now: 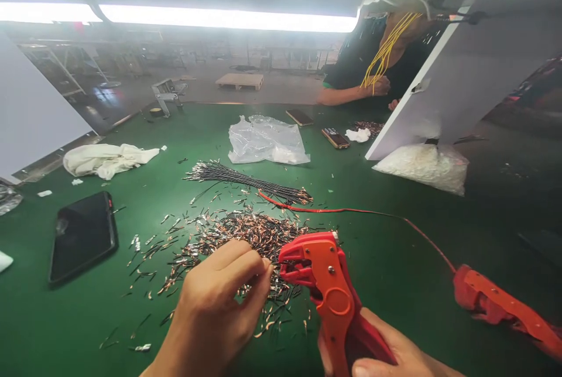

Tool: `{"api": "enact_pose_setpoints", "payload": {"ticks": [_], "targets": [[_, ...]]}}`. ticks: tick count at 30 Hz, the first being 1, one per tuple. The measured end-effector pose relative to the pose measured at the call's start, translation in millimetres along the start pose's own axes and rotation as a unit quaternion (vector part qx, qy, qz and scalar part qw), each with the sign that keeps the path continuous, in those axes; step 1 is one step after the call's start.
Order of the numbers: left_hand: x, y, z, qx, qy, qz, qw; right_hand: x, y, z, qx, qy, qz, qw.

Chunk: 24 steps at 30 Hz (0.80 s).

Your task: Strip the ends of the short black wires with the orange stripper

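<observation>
My right hand [386,345] is wrapped round the handles of a red and orange wire stripper [332,292], whose jaws point left. Just in front of those jaws, my left hand [223,292] is closed in a pinch; whatever lies between thumb and forefinger is too small to make out. Beneath and beyond both hands spreads a heap of short black wire offcuts with bare copper ends [259,230]. Behind the heap lies a bundle of longer black wires [250,181], with metallic tips at the left and copper showing at the right.
A second red wire stripper [504,304] lies at right, a red cord [342,210] running from it. Also on the green table are a dark phone [83,237], white cloth [109,159], clear plastic bag [267,140] and filled bag [425,167]. A co-worker [373,61] holds yellow wires [390,49] beyond.
</observation>
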<state>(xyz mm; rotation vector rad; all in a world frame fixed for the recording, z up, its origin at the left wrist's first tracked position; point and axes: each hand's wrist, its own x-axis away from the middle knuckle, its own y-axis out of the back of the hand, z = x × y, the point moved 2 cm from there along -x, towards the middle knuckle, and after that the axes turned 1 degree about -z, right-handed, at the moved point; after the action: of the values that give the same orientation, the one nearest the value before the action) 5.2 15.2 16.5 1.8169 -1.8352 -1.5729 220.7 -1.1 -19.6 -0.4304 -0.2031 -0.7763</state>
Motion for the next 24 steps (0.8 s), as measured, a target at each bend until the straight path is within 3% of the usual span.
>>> {"api": "enact_pose_setpoints", "payload": {"ticks": [3,5,6,9,13,17,18,20,24], "targets": [[4,-1.6,-2,-0.006,0.005,0.002,1.0,0,1,-8,-0.02,0.01,-0.006,1.0],[7,-1.3,-3,-0.018,0.013,-0.001,1.0,-3,2,-19,-0.029,0.023,0.071,0.997],[9,-0.8,-3,-0.027,0.016,-0.006,0.999,-4,5,-23,-0.056,0.048,0.025,0.997],[14,0.6,-5,-0.07,0.012,-0.027,0.997,-8,10,-30,-0.071,0.051,0.022,0.996],[19,-2.0,-8,-0.128,-0.032,-0.038,0.99,-5,9,-18,-0.024,0.015,0.07,0.997],[21,-6.3,-9,-0.145,-0.051,-0.035,0.988,-2,11,-15,-0.021,-0.005,-0.019,1.0],[21,-6.8,-8,-0.144,-0.053,-0.032,0.988,-2,9,-17,-0.026,-0.023,0.034,0.999],[21,-7.0,-8,-0.139,-0.054,-0.029,0.988,-2,8,-20,-0.029,-0.015,0.062,0.998],[20,-6.5,-7,-0.142,-0.047,-0.025,0.988,-2,9,-19,-0.027,-0.016,-0.007,0.999]]}}
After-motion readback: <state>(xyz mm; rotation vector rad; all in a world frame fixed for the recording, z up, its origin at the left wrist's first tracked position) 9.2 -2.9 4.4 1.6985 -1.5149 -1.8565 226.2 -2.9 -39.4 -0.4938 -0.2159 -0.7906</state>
